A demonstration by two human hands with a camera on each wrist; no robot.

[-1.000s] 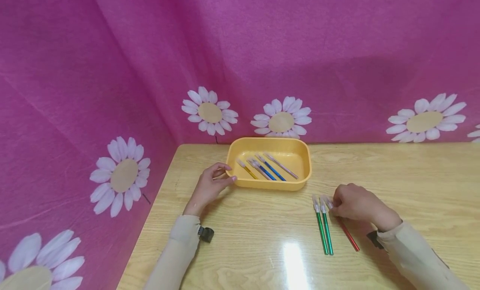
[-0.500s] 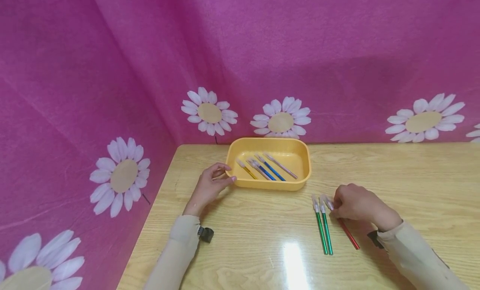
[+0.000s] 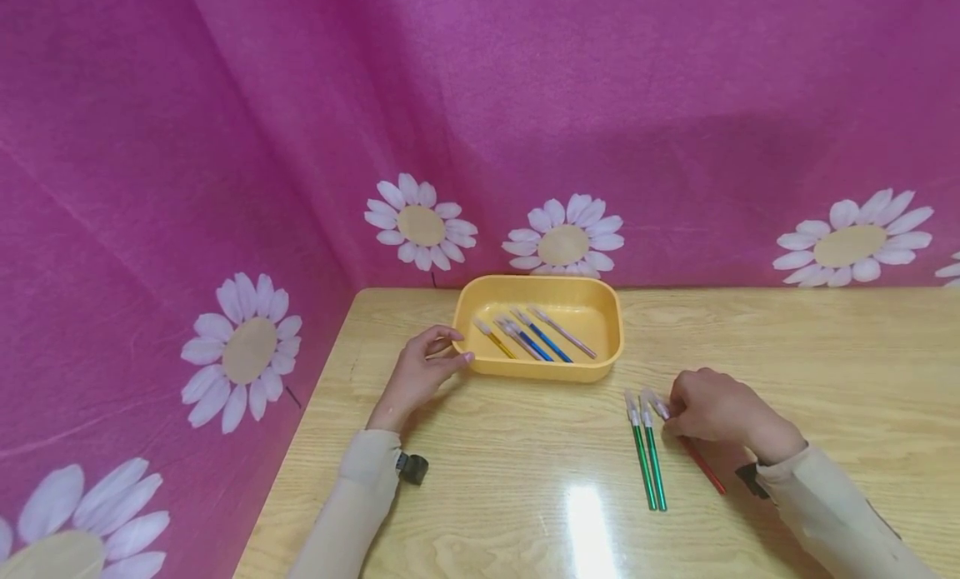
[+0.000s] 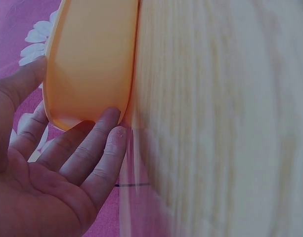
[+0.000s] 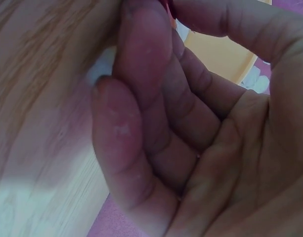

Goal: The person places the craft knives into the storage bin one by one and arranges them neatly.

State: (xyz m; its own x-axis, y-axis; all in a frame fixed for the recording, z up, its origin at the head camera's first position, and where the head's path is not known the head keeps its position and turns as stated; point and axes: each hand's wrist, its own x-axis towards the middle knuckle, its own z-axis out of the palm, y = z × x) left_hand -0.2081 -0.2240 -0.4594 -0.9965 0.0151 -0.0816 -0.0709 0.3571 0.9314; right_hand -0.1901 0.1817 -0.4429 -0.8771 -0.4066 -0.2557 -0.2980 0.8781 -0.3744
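My left hand [image 3: 416, 375] holds the left end of a yellow plastic tray [image 3: 543, 369]. In the left wrist view its thumb is on the rim and the fingers lie along the end wall of the tray [image 4: 92, 54]. Several craft knives with clear caps lie inside, among them a gold one [image 3: 497, 341] and a blue one [image 3: 551, 342]. Right of the tray, my right hand [image 3: 716, 406] pinches a red craft knife [image 3: 707, 466] near its silver collar, back of the hand up. In the right wrist view curled fingers [image 5: 146, 54] mostly hide the knife.
Two green craft knives [image 3: 642, 462] lie side by side on the wooden table [image 3: 510, 462], just left of the right hand. A pink cloth [image 3: 675, 104] printed with daisies hangs along the back and left table edges.
The red craft knife has turned slightly, its lower end shifting a little right and away from me. Left hand, tray and green knives stay put.
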